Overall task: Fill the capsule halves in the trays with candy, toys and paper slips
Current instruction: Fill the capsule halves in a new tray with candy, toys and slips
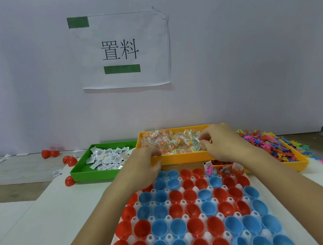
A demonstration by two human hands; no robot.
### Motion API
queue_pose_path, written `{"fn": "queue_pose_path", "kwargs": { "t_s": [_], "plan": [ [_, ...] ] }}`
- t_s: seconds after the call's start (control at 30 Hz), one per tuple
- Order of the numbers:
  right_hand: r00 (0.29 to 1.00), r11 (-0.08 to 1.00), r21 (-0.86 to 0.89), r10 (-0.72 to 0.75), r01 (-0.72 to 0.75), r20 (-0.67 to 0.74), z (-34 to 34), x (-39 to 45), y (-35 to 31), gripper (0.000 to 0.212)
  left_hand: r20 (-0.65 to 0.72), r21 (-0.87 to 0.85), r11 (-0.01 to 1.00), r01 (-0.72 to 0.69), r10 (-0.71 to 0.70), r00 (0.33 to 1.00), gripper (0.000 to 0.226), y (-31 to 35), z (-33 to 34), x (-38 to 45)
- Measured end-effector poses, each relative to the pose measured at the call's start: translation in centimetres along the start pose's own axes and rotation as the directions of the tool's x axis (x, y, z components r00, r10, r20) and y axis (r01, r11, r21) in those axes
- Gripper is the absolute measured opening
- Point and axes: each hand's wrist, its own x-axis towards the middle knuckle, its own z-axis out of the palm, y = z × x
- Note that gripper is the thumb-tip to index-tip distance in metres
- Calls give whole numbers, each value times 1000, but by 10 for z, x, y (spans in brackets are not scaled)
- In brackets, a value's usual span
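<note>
Both hands' fingers [204,138] reach into the candy [174,142] in the yellow tray [179,157].

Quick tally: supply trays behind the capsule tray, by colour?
Green tray, holding paper slips: 1
Yellow trays, one with candy packets in it, one with toys in it: 2
Total: 3
</note>
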Motion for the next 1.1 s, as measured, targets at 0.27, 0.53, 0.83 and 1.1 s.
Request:
{"fn": "queue_pose_path", "kwargs": {
  "t_s": [0.27,0.53,0.83,1.1],
  "plan": [
    [990,992,-82,104,-96,97,8,32,-2,20,-15,3,1000,-24,24,1000,33,-1,1,1],
    [987,996,74,69,-59,-143,11,26,12,20,-23,-7,999,-38,38,999,33,0,1,1],
    [974,870,481,4,109,-229,-11,-3,2,9,-101,-92,995,-48,38,994,28,5,-4,0],
    [989,736,662,-129,143,-71,-12,-27,-19,12,-128,-535,838,-109,47,991,23,38,-9,-2]
  ]
}}
